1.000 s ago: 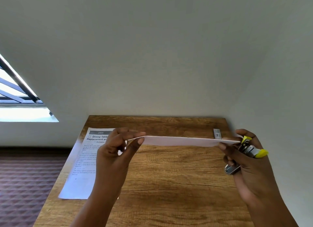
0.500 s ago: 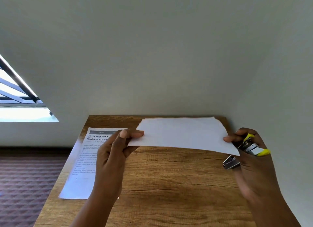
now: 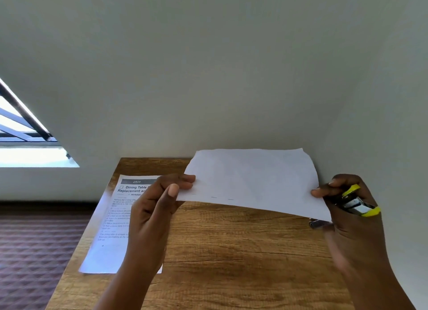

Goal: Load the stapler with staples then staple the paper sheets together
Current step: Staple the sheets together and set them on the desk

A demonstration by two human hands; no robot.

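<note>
The paper sheets (image 3: pixel 252 180) are held up above the bench (image 3: pixel 231 251), between both hands. The left hand (image 3: pixel 157 205) pinches their left edge; the right hand (image 3: pixel 347 207) pinches the right corner while gripping the stapler (image 3: pixel 356 204) in its palm.

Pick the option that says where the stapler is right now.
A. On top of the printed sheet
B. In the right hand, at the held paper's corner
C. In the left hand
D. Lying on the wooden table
B: the right hand grips the stapler at the corner of the held paper.
</note>
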